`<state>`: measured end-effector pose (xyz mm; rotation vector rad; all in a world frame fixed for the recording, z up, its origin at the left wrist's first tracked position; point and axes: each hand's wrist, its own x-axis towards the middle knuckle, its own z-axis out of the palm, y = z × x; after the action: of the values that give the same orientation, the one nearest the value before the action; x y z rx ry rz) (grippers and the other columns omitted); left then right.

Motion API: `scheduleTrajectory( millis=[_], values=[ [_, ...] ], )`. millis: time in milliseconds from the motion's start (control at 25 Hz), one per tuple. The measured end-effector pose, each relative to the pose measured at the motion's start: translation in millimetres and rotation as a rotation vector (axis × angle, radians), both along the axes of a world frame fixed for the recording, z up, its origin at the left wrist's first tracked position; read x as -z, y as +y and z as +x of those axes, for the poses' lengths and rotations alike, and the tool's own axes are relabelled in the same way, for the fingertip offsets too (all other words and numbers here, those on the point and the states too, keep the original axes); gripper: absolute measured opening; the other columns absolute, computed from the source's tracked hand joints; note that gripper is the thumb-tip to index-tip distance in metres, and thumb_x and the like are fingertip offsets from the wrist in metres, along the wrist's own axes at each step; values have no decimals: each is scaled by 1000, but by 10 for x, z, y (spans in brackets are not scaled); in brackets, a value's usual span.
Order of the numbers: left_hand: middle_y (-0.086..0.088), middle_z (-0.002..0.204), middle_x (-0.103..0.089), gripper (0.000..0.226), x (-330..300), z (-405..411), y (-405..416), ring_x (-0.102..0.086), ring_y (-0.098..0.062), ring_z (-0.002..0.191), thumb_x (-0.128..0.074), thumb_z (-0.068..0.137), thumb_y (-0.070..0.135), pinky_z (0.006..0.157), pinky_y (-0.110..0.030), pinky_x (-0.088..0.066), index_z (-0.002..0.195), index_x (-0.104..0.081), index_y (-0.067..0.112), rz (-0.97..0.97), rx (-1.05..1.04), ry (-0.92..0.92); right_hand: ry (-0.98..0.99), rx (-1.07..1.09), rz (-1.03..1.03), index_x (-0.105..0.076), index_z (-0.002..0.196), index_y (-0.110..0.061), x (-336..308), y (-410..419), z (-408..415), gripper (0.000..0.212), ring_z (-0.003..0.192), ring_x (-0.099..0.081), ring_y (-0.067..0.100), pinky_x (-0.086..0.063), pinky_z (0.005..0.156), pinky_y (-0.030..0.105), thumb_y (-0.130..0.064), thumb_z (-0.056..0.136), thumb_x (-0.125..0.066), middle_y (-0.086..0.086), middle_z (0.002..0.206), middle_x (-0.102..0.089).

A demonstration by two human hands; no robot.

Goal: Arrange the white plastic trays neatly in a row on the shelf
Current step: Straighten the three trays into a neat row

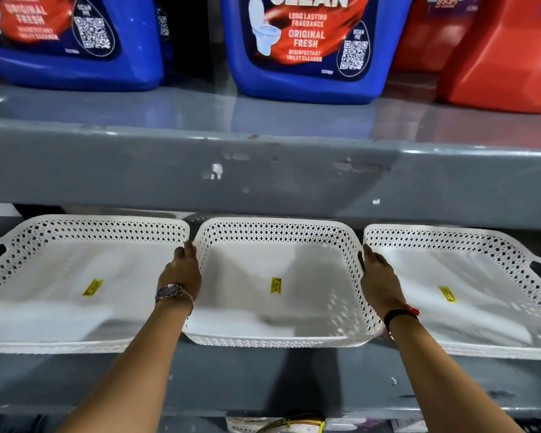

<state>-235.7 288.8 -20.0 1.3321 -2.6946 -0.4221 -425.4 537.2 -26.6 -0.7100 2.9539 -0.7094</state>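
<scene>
Three white perforated plastic trays stand side by side on the grey lower shelf (238, 379), each with a yellow sticker inside. The middle tray (275, 335) is held at both side walls: my left hand (183, 270) grips its left wall and my right hand (378, 276) grips its right wall. The left tray (44, 342) touches or nearly touches the middle one at the back corner. The right tray (481, 351) lies just beyond my right hand. My left wrist carries a watch and my right wrist a black and red band.
The grey upper shelf (263, 176) overhangs the trays' back edges. On it stand two blue toilet cleaner jugs (306, 51) and red jugs (497, 57). Bare shelf surface runs along the front of the trays. Packaged goods (288, 425) show below the shelf's front lip.
</scene>
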Motion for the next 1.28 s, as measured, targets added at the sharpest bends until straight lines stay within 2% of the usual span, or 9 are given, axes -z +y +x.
scheduleTrajectory(
  millis=[120, 480, 760, 920, 1280],
  values=[
    [-23, 139, -41, 52, -5, -46, -29, -54, -45, 114, -29, 94, -1, 93, -49, -44, 145, -22, 1, -4, -4, 39, -9, -5, 8, -25, 145, -6, -9, -51, -70, 61, 129, -41, 37, -40, 101, 42, 7, 86, -36, 17, 149, -31],
    [-18, 146, -32, 59, -23, 138, 102, -51, -45, 119, -31, 91, -4, 95, -48, -44, 147, -16, 5, 57, -23, 25, -35, -16, 5, -22, 146, -8, -14, 70, 85, 65, 124, -46, 38, -43, 96, 42, 10, 85, -34, 14, 147, -33],
    [-14, 151, -27, 63, -35, 407, 332, -48, -40, 125, -28, 90, -5, 101, -44, -42, 150, -11, 10, 71, -41, 6, -63, 12, 20, -20, 147, -12, 0, 279, 328, 67, 132, -39, 30, -37, 104, 36, 9, 85, -34, 10, 151, -28],
    [-18, 149, -29, 61, -23, 507, 416, -50, -42, 122, -28, 92, -3, 99, -45, -43, 149, -12, 8, 26, -34, -13, -89, 10, -8, -20, 147, -13, -7, 365, 420, 67, 138, -32, 27, -31, 110, 33, 9, 84, -31, 9, 153, -27],
    [-19, 144, -36, 59, 1, 542, 456, -52, -42, 119, -29, 93, 0, 97, -46, -44, 149, -15, 8, -22, -18, -16, -82, 26, -42, -21, 147, -12, -18, 435, 481, 66, 136, -35, 26, -34, 109, 32, 11, 86, -30, 9, 150, -31]
  ],
)
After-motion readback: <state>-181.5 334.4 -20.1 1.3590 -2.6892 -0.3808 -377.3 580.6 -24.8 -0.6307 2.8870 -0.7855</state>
